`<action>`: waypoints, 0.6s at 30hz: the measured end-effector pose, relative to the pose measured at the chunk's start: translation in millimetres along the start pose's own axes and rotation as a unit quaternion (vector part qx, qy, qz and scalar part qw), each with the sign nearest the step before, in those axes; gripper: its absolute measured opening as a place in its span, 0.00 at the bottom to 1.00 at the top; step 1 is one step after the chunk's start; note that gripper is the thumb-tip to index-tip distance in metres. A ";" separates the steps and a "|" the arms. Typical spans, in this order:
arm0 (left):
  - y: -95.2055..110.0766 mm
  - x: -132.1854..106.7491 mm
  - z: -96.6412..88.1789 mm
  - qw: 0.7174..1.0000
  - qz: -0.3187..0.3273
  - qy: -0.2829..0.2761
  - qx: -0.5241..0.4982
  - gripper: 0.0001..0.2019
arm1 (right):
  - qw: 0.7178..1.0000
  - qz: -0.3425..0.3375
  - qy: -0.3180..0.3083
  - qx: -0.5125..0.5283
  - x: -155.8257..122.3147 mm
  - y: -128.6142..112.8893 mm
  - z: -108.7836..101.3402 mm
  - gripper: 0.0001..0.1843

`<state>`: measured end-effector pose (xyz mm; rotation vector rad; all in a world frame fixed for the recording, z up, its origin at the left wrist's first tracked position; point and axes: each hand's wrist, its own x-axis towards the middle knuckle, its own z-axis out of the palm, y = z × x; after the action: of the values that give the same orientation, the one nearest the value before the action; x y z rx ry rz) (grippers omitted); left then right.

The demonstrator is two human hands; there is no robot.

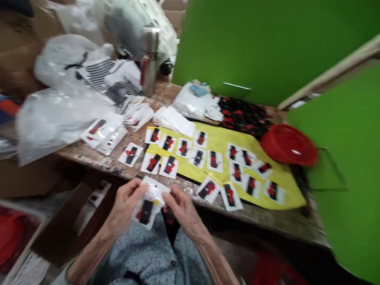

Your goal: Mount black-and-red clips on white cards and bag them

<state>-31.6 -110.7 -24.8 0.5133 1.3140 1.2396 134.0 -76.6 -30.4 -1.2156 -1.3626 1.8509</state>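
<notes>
Between my two hands, in front of my body, is a small clear-and-white plastic packet [146, 213] with a black and a red piece in it. My left hand [126, 200] pinches its upper left edge with thumb and fingers. On the other side my right hand [181, 207] grips the upper right edge. Just beyond them on the workbench lie several similar packets, such as one packet [168, 166] close to the bench edge. Many of these rest on a yellow sheet [215, 131]. What the black and red pieces are is too blurred to tell.
Stacked packets [104, 132] and plastic bags [62, 111] crowd the left. A steel thermos [149, 61] stands behind. Black and red pieces [241, 115] are heaped at the back, and a red basin [289, 144] sits at the right. Green panels [260, 44] border the bench.
</notes>
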 end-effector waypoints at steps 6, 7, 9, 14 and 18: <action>-2.6 4.5 24.5 0.999 -0.027 0.032 -0.029 0.16 | 0.992 -0.085 0.061 0.064 -8.0 -3.5 7.7 0.17; -4.9 4.3 29.6 0.999 -0.033 0.027 -0.022 0.17 | 0.991 -0.093 0.074 0.054 -13.6 -5.4 3.7 0.16; -9.9 5.1 37.0 0.999 -0.036 0.004 -0.005 0.22 | 0.987 -0.089 0.130 0.038 -30.1 -10.5 -15.8 0.16; -20.7 14.3 34.7 0.997 -0.012 -0.021 0.080 0.23 | 0.913 -0.034 0.407 -0.018 -91.8 -17.5 -140.8 0.22; -26.5 19.0 28.4 0.992 -0.008 -0.030 0.123 0.21 | 0.790 0.005 0.596 -0.142 -118.9 -10.0 -258.4 0.16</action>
<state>0.2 -93.2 -48.3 0.7082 1.4250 1.0469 416.2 -54.1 -1.4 -1.9954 -0.8307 0.5032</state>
